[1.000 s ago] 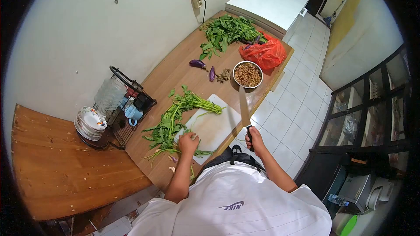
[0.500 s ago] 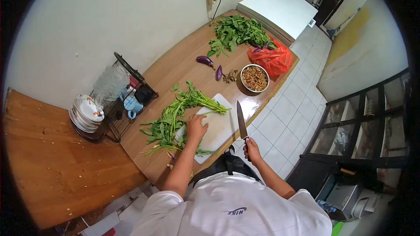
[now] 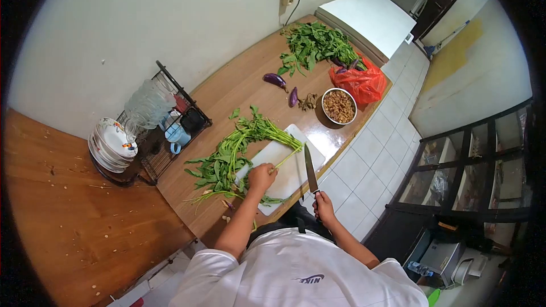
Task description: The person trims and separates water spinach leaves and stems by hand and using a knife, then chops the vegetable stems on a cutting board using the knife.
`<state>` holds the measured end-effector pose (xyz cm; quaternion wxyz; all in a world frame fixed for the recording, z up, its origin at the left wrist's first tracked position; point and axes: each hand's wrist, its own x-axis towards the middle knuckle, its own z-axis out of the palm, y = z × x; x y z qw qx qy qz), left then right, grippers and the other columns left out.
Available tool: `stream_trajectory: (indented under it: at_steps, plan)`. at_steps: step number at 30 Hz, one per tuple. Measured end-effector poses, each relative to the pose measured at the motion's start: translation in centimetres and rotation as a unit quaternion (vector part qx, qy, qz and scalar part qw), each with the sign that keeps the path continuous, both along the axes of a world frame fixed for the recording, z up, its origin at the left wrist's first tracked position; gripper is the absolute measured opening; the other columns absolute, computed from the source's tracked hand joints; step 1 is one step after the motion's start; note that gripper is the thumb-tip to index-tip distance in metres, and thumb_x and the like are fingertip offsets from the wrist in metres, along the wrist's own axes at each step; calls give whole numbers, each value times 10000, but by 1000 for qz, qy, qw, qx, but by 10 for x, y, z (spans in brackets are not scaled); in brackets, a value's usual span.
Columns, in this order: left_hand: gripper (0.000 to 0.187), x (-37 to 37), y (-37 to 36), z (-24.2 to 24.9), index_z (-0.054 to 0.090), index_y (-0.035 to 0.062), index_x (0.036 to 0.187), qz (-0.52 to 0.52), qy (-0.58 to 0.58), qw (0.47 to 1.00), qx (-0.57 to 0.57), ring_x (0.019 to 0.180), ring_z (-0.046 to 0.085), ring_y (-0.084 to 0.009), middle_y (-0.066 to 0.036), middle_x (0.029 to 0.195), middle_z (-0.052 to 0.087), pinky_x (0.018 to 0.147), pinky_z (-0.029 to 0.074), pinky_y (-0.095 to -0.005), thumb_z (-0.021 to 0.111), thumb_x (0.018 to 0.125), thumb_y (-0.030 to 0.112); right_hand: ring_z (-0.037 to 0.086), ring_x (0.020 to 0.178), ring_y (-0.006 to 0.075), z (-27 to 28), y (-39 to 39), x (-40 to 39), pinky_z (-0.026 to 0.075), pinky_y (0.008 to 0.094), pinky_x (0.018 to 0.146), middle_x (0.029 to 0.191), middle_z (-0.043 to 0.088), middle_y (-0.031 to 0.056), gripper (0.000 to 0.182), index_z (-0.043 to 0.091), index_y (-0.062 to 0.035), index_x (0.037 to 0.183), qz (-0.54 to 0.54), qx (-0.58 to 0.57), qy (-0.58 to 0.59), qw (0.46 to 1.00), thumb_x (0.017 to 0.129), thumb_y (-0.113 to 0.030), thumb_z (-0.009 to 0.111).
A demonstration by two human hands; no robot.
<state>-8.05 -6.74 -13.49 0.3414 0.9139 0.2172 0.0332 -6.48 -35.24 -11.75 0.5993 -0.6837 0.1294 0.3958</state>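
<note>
My left hand (image 3: pixel 263 178) is closed over the white cutting board (image 3: pixel 284 177), its fingers curled round a green stem (image 3: pixel 285 160). A bunch of long-stemmed leafy greens, which looks like water spinach (image 3: pixel 245 136), lies beside that hand. Its cut-looking stem ends reach across the board's far part, while the leaves spread onto the table to the left. In my right hand (image 3: pixel 324 206) is a kitchen knife (image 3: pixel 310 171), gripped by its dark handle. The blade points away from me above the board's right edge, its tip close to the stem ends.
Farther along the wooden table (image 3: pixel 244 74) are eggplants (image 3: pixel 275 80), a bowl of brown pieces (image 3: pixel 339 106), a red plastic bag (image 3: pixel 361 85) and more greens (image 3: pixel 315 45). A dish rack (image 3: pixel 185 108) with glasses and a blue mug stands left, near stacked plates (image 3: pixel 116 142).
My left hand has gone from spread fingers to closed on a stem. The knife has come nearer the stem ends and the board's edge. The view has shifted slightly.
</note>
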Motion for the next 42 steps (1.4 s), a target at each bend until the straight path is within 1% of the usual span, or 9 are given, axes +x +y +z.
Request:
stream_trajectory:
  at_steps: [4, 6, 7, 9, 12, 15, 20, 25, 42]
  plan:
    - [287, -25, 10, 30, 767, 141, 954, 42, -2, 998, -48, 743, 693, -310, -106, 803, 717, 665, 528, -443, 716, 837, 398, 346, 424, 74, -18, 10, -2, 294, 252, 380, 608, 440, -24, 228, 526, -153, 999, 7, 22, -22, 999, 1045, -373, 490]
    - [352, -38, 18, 34, 761, 137, 1018, 20, 134, 989, -60, 827, 690, -299, -104, 882, 719, 720, 535, -422, 747, 797, 411, 338, 412, 74, -20, 11, 1, 282, 254, 375, 602, 442, -28, 225, 540, -149, 1034, 17, 12, -44, 999, 1042, -370, 501]
    - [352, -46, 19, 36, 761, 137, 1018, 20, 134, 989, -60, 827, 690, -299, -104, 882, 719, 720, 535, -422, 747, 797, 411, 383, 443, 79, -20, 11, 2, 311, 255, 403, 601, 460, -26, 232, 559, -123, 1032, 19, 13, -47, 999, 1038, -351, 520]
    - [411, -54, 18, 39, 745, 128, 1071, 6, 94, 984, 153, 941, 664, -302, -102, 981, 703, 796, 531, -397, 778, 758, 393, 427, 474, 83, -18, 10, 4, 340, 256, 430, 601, 478, -25, 239, 578, -97, 1029, 20, 14, -52, 998, 1034, -332, 538]
    - [420, -37, 13, 36, 718, 141, 1133, 34, 52, 996, 70, 1068, 589, -320, -78, 1081, 659, 890, 503, -424, 786, 758, 317, 436, 486, 85, -21, 4, 7, 338, 261, 444, 584, 472, -31, 250, 588, -88, 1019, 17, -26, -38, 999, 1032, -332, 539]
    - [369, 1, 4, 8, 717, 140, 1114, 14, -61, 998, -6, 1023, 613, -308, -72, 1032, 671, 875, 513, -419, 780, 771, 262, 489, 505, 114, -47, -13, 0, 380, 306, 474, 579, 512, 10, 287, 598, -71, 1032, 63, -56, -67, 994, 1022, -354, 546]
    - [257, 52, -19, -25, 741, 150, 1023, 2, -39, 998, -50, 935, 638, -281, -46, 968, 682, 827, 525, -396, 770, 777, 220, 506, 510, 144, -37, -12, -6, 408, 351, 494, 576, 538, 55, 291, 598, -62, 1013, 138, -220, -215, 941, 1014, -349, 548]
    - [129, 54, -28, -44, 769, 136, 889, 14, -78, 997, 7, 829, 652, -277, -51, 856, 696, 773, 538, -404, 764, 769, 182, 642, 674, 422, -30, -9, -6, 465, 485, 601, 689, 634, 206, 314, 589, -99, 1056, 169, -283, -294, 897, 988, -403, 548]
    - [62, 48, -40, -59, 778, 162, 806, 114, -63, 990, -62, 811, 644, -269, -28, 833, 695, 727, 525, -394, 775, 753, 194, 669, 807, 464, -13, -5, 11, 513, 562, 711, 809, 687, 241, 356, 575, -128, 1131, 267, -327, -261, 868, 993, -446, 493]
